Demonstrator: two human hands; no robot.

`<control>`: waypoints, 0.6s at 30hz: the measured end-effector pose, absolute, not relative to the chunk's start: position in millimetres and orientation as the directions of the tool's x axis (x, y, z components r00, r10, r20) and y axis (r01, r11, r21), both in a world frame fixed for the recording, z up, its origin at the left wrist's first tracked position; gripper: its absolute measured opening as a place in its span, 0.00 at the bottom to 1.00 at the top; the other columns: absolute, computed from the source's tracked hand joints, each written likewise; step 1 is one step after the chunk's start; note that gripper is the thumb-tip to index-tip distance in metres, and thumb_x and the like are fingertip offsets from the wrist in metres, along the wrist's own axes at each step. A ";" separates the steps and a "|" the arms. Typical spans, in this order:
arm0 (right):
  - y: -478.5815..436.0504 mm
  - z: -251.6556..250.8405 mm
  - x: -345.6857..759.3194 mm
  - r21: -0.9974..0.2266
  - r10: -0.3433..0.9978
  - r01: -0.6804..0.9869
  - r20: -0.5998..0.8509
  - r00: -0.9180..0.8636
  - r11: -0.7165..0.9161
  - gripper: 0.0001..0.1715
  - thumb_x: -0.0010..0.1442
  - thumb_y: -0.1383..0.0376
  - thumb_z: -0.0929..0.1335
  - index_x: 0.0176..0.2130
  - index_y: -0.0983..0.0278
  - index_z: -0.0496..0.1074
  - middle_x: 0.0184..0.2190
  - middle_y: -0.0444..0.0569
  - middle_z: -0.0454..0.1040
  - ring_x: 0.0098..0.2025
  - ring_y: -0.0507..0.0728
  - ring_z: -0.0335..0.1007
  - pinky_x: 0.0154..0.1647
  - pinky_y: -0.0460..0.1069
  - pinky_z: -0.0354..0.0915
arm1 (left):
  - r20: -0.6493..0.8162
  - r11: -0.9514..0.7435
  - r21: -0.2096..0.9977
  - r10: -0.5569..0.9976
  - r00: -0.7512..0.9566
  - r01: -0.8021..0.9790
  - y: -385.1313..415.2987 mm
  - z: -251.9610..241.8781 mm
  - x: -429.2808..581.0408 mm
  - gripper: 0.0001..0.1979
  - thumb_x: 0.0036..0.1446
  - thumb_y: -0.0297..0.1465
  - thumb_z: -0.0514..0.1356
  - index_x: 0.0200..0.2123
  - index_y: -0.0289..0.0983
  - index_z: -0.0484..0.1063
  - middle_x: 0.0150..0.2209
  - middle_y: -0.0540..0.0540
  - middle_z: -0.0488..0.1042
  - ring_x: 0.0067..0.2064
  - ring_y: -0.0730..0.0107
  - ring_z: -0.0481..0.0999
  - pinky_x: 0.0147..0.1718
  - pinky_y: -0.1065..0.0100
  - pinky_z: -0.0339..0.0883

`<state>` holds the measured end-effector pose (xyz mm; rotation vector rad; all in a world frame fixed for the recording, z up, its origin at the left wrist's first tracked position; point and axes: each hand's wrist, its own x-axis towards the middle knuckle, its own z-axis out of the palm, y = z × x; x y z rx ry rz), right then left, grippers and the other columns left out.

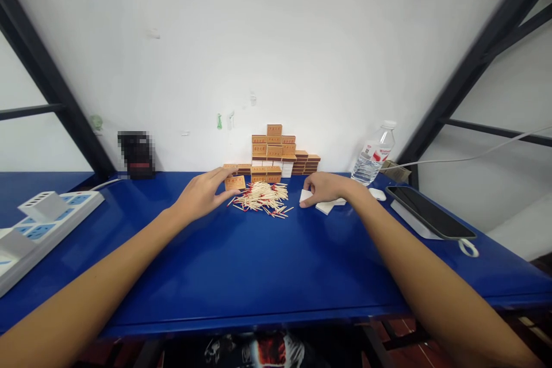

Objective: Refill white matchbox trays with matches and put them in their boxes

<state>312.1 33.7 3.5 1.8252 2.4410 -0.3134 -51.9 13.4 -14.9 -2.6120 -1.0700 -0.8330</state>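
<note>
My left hand (206,191) has its thumb and fingers at the lower and upper edges of an orange matchbox (235,183), gripping it upright at the left of the match pile. Loose red-tipped matches (264,195) lie heaped on the blue table (259,264) between my hands. On the right, my right hand (324,187) pinches a small white matchbox tray (305,196) low over the tabletop. More white pieces (326,207) lie beneath that hand, partly hidden by it. Behind the matches, several matchboxes (274,151) are stacked against the wall.
A water bottle (373,152) stands at the back right, near a white oval object (378,194) and a phone (431,211). To the left lie a power strip (64,230) with white plugs and a pixelated dark object (137,155). Black metal frames rise at both sides.
</note>
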 end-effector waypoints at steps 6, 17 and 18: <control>26.5 22.9 326.4 -0.391 0.928 0.854 0.001 -0.372 0.343 0.30 0.54 0.41 0.73 0.40 0.63 0.79 0.41 0.54 0.82 0.40 0.61 0.76 0.39 0.51 0.66 | 0.570 -0.722 0.031 0.581 0.581 0.691 11.3 -13.2 -51.7 0.28 0.68 0.44 0.59 0.67 0.44 0.62 0.59 0.41 0.76 0.50 0.56 0.81 0.48 0.56 0.75; 39.4 23.6 395.1 -0.107 0.996 0.990 -0.025 0.087 -0.090 0.38 0.50 0.30 0.69 0.23 0.62 0.72 0.28 0.62 0.77 0.34 0.69 0.75 0.33 0.58 0.65 | 0.571 -0.730 0.036 0.575 0.586 0.682 12.8 -14.6 -51.8 0.27 0.68 0.44 0.59 0.67 0.44 0.63 0.59 0.41 0.76 0.49 0.57 0.81 0.47 0.56 0.76; 40.4 22.2 394.1 -0.090 0.995 0.991 -0.009 0.100 -0.100 0.38 0.50 0.30 0.69 0.23 0.61 0.72 0.28 0.62 0.77 0.34 0.70 0.75 0.33 0.58 0.65 | 0.572 -0.730 0.037 0.575 0.585 0.682 12.8 -14.5 -51.7 0.27 0.68 0.44 0.59 0.67 0.44 0.63 0.59 0.41 0.76 0.49 0.57 0.81 0.47 0.56 0.76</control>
